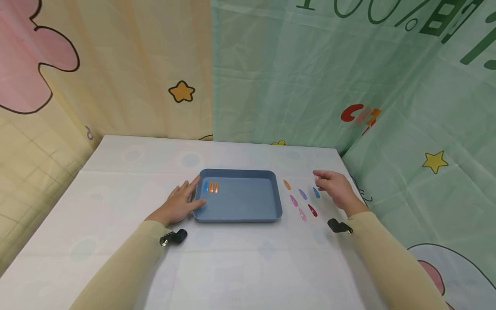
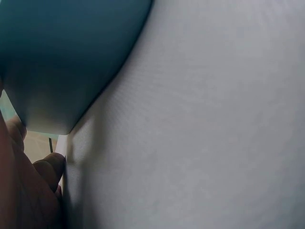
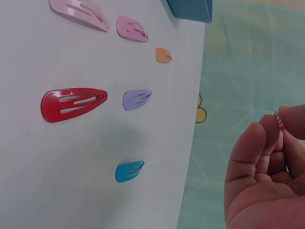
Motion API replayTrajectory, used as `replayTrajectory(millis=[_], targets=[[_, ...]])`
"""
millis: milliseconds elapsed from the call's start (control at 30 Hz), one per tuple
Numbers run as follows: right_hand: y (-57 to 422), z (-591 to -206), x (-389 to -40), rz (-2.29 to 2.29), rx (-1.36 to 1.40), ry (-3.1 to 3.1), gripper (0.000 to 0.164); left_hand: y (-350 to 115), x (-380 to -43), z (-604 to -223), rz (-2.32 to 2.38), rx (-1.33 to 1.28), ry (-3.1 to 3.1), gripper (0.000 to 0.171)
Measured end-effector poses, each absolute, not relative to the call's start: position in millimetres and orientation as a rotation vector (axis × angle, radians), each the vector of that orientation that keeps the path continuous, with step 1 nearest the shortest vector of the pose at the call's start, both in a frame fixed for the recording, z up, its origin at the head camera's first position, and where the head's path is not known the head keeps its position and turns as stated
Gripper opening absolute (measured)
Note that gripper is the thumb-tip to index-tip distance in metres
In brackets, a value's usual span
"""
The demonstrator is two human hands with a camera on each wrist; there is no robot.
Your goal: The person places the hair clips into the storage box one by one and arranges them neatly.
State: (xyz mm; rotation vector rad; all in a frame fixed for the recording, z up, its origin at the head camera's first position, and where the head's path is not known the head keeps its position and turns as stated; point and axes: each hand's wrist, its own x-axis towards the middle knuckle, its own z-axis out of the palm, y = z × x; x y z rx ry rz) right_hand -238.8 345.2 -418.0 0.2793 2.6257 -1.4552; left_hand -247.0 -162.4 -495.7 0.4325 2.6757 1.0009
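A blue-grey tray lies on the table, with a blue hair clip and two orange hair clips side by side near its left end. My left hand rests at the tray's left edge, fingers spread along the rim and thumb reaching over it. Above the table, right of the tray, my right hand pinches a small pinkish-red hair clip between thumb and fingertips; most of it is hidden. Beneath and beside that hand lie a red clip, a purple clip and a blue clip.
Nearer the tray lie an orange clip, a pink clip and a paler pink clip. A white cloth covers the table. Printed curtains hang behind it and at both sides.
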Motion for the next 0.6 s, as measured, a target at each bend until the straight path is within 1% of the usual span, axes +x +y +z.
replayTrajectory(millis=[300,600], targets=[[333,-414,-245,-1.512,0.234,2.599,0.052,-162,-247,-495,1.001,0.431,2.675,0.092],[318,-407,-250,-1.538,0.218,2.582,0.050,-162,-248,-497,0.985,0.429,2.680,0.092]])
